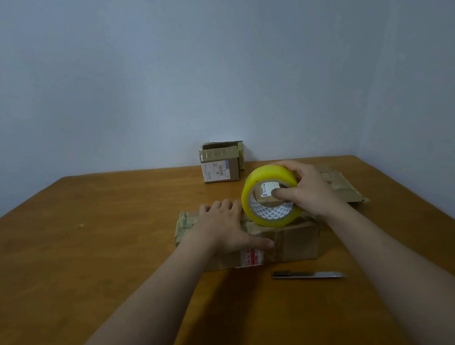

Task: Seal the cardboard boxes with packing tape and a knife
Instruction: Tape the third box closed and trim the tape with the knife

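A long brown cardboard box lies in front of me on the wooden table. My left hand presses flat on its top, fingers spread, thumb over the front face near a red and white label. My right hand grips a yellow roll of packing tape, thumb through its core, with the roll standing on edge on the box top. A metal utility knife lies on the table just in front of the box, untouched.
A small taped box with a white label stands at the back of the table near the wall. Another flat cardboard package lies behind my right hand. The table's right edge runs diagonally at the far right.
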